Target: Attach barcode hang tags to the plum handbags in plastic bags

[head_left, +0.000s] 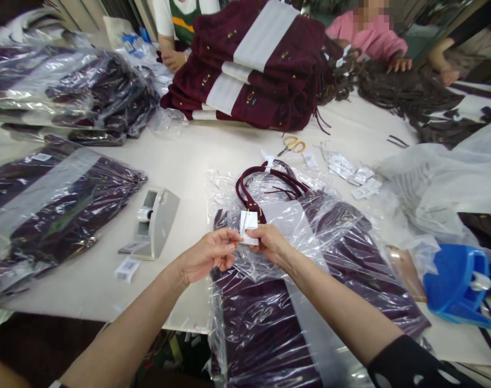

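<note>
Between my hands is a small white tag (249,221), beside the maroon handles (265,172) of a bag. My right hand (271,242) pinches the tag's right side between thumb and finger. At the tag's left edge, my left hand (213,250) has its thumb and index finger nearly together; whether they grip anything is too small to tell. Below both hands, a maroon bag in clear plastic (261,328) lies on the table, with a second wrapped maroon piece (350,253) to its right. The plastic is bunched around the handles.
A grey tape dispenser (158,223) and barcode labels (127,268) are at left, near wrapped bags (59,205). Yellow scissors (291,145), a maroon stack (249,70) and white packets (350,172) lie beyond. A blue dispenser (451,280) is right. People stand across the table (188,145).
</note>
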Tool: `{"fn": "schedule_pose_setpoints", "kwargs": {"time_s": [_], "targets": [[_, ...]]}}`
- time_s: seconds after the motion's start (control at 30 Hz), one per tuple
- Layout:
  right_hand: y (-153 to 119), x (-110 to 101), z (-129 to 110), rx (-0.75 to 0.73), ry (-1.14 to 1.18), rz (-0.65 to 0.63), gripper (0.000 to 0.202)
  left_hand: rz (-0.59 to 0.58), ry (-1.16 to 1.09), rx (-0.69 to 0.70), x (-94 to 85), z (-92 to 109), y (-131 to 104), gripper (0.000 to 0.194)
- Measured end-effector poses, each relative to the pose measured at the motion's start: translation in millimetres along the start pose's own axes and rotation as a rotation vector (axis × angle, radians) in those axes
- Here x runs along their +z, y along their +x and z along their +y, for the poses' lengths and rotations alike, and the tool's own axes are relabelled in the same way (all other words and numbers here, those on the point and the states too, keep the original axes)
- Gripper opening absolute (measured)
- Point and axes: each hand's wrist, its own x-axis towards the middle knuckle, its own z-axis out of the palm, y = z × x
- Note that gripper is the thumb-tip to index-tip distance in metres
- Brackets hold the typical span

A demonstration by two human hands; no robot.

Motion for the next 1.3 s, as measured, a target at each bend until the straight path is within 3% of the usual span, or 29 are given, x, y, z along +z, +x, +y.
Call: {"fn": "schedule_pose_setpoints", "kwargs": {"time_s": [0.13, 0.3, 0.47, 0.57, 0.67, 0.83, 0.97, 1.1, 1.2, 1.3], "targets": [[-1.8, 5.2, -1.6, -0.051, -0.034, 0.098, 0.008, 0.012, -0.043, -0.044, 6.7, 6.1, -3.6, 0.033], [-5.7, 9.7, -9.3, -0.062, 0.052, 0.172, 0.007, 0.036, 0.047, -0.095, 25.3, 7.5, -11.2, 0.048], [-3.3, 11.9, -12.6, -0.129, 0.062, 0.086, 0.008, 0.067, 0.045, -0.085, 42.3, 1.8, -13.5, 0.062], [1.8, 10.7, -8.2, -0.105, 0.004, 0.058, 0.020, 0.192, 0.102, -0.027, 46.6, -2.7, -8.8, 0.060], [4.5, 7.7, -4.6, -0.037, -0.040, -0.007, 0.021, 0.317, 0.189, 0.074, 43.8, -6.6, -1.1, 0.049], [-5.4, 5.3, -4.6, 0.051, -0.086, -0.137, 0.031, 0.386, 0.006, 0.111, 29.5, -5.9, 8.8, 0.037], [-15.3, -2.9, 1.8, -0.179, -0.298, -0.035, 0.026, 0.435, -0.048, 0.097, 18.2, 1.2, 9.8, 0.034], [-20.8, -17.2, 9.6, -0.322, -0.354, 0.003, 0.026, 0.513, 0.078, 0.127, 10.4, 6.0, -0.7, 0.034], [-29.3, -25.5, 12.8, -0.535, -0.519, 0.058, 0.030, 0.502, 0.210, 0.114, 12.0, 6.0, -23.7, 0.035], [-41.9, -31.8, 17.6, -0.808, -0.716, 0.119, 0.030, 0.526, 0.291, 0.052, 25.4, 3.2, -55.1, 0.040]]}}
